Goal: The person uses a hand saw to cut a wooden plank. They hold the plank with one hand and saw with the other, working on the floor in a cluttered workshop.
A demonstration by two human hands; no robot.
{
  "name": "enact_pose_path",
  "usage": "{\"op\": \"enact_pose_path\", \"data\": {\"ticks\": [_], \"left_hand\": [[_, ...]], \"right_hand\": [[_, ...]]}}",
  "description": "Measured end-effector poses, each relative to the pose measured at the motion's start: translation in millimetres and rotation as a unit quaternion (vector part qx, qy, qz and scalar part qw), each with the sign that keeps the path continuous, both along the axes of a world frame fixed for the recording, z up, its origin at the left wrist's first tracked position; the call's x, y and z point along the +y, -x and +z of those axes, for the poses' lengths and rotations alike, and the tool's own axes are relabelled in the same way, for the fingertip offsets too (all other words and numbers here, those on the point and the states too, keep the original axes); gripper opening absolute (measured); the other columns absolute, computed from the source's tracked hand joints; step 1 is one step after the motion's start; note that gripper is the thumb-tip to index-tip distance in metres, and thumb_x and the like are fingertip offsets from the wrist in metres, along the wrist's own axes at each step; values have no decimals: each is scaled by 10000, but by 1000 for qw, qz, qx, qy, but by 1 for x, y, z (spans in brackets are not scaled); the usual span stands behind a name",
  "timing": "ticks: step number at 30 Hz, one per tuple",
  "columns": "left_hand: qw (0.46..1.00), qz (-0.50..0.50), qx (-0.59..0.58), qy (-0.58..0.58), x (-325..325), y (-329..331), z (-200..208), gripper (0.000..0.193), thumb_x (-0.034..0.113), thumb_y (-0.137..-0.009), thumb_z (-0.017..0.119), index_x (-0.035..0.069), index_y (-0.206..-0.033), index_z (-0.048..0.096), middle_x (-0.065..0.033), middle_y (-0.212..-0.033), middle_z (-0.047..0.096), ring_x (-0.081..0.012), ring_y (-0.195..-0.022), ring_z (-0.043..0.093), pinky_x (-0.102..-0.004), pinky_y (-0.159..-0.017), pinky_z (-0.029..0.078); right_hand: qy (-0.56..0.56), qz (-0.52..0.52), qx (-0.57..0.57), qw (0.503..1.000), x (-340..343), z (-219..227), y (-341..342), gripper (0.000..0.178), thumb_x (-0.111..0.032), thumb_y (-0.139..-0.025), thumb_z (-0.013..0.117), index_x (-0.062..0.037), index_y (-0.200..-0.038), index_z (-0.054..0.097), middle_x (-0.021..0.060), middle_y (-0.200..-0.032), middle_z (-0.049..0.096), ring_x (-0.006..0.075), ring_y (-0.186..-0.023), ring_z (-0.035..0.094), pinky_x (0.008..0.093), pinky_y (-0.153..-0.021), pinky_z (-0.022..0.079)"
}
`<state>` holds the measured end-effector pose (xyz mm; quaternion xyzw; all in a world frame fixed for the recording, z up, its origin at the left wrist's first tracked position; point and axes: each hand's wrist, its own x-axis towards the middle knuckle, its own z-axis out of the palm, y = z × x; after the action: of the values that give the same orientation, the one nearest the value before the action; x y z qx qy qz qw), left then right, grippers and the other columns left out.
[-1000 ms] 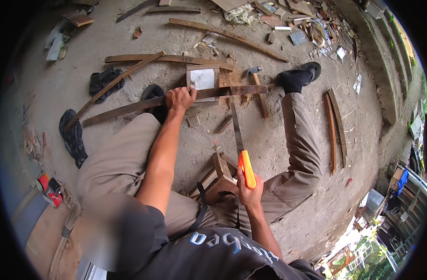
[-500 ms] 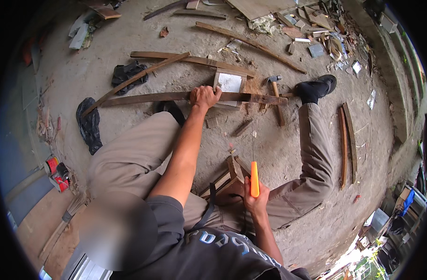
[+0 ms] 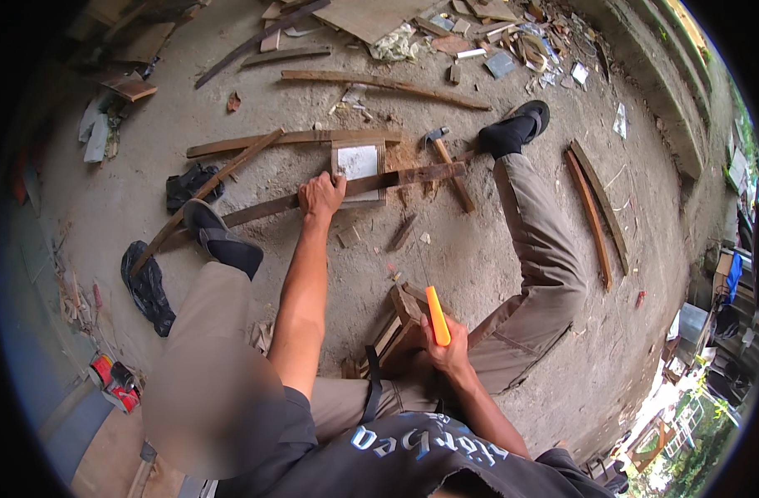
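Observation:
My left hand presses down on a long dark wooden strip lying on the concrete floor, beside a small wooden frame with a white panel. My right hand grips the orange handle of a hand saw, held close to my body above a low wooden stool. The saw's blade points away from me and shows edge-on as a thin line. It is well short of the strip.
A hammer lies by the strip's right end. My shoes rest on either side. Loose wooden strips, curved slats, black rags and scrap debris lie about. A kerb runs along the right.
My right hand has drawn the saw back from the strip toward my body, its blade now edge-on. My left hand has stayed on the strip. The view has shifted a little.

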<state>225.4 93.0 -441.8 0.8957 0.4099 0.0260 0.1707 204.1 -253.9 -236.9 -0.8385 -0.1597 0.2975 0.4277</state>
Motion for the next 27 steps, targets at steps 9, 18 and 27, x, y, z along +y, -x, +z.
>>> {"op": "enact_pose_path", "data": {"ticks": [9, 18, 27], "left_hand": [[974, -103, -200, -35, -48, -63, 5, 216, 260, -923, 501, 79, -807, 522, -122, -834, 568, -312, -845, 564, -446, -744, 427], [978, -66, -181, -81, -54, -71, -2, 234, 251, -920, 487, 53, -802, 531, -138, -852, 573, -330, -840, 570, -473, -739, 446], [974, -59, -200, -88, -54, -70, -2, 197, 222, -884, 510, 49, -793, 540, -143, -839, 585, -340, -849, 576, -474, -741, 453]], "right_hand": [[23, -36, 29, 999, 26, 28, 0, 271, -222, -901, 692, 9, -782, 617, 105, -539, 551, 218, -456, 559, 334, -466, 419], [16, -40, -34, 998, 55, 6, -19, 270, -169, -923, 656, 11, -740, 572, 85, -528, 498, 136, -457, 457, 332, -462, 382], [1, -77, 19, 997, 61, 7, -30, 220, -145, -885, 694, 18, -765, 607, 114, -525, 515, 147, -448, 539, 310, -448, 402]]}}
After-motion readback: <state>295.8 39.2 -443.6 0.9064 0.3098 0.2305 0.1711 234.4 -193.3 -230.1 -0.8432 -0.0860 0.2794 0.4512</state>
